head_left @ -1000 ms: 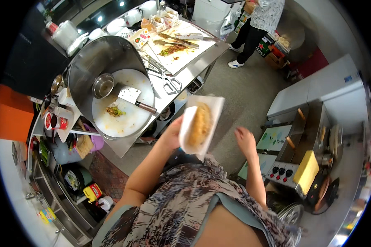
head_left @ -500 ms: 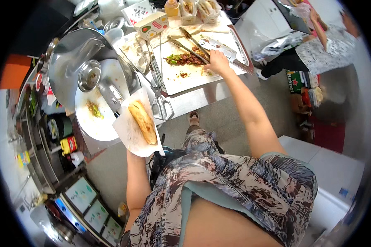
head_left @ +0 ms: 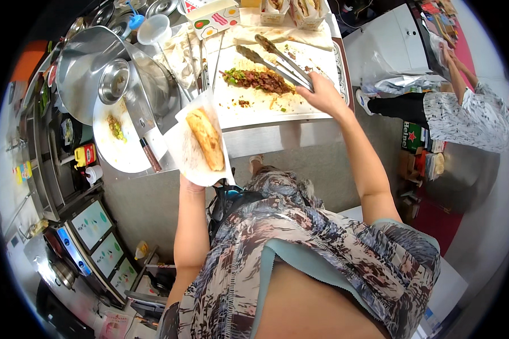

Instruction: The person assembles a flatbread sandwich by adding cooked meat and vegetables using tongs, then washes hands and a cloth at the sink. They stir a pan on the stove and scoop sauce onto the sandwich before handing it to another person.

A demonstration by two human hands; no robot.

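My left hand (head_left: pixel 191 184) is closed around the bottom of a white paper sleeve (head_left: pixel 180 148), its fingers mostly hidden behind the paper. A golden, long flatbread (head_left: pixel 207 140) lies in the sleeve, facing up. My right hand (head_left: pixel 327 97) grips the rear end of metal tongs (head_left: pixel 286 72). Their jaws are spread and point to the far left, over the board beyond the food. Just below the tongs, a heap of chopped brown meat with green pepper (head_left: pixel 260 81) sits on a white cutting board (head_left: pixel 254 116). Loose crumbs lie around it.
At left, a knife (head_left: pixel 149 155) lies on a round white board (head_left: pixel 114 161) beside a large steel basin (head_left: pixel 76 85) and a small steel bowl (head_left: pixel 113 82). A printed carton (head_left: pixel 216 22) and boxed sandwiches (head_left: pixel 307 16) stand at the back. A co-worker (head_left: pixel 464 113) is at right.
My right hand has moved right and slightly nearer with the tongs. The view has shifted, and the sleeve with the flatbread now covers the scissors' handles. The co-worker has shifted at right.
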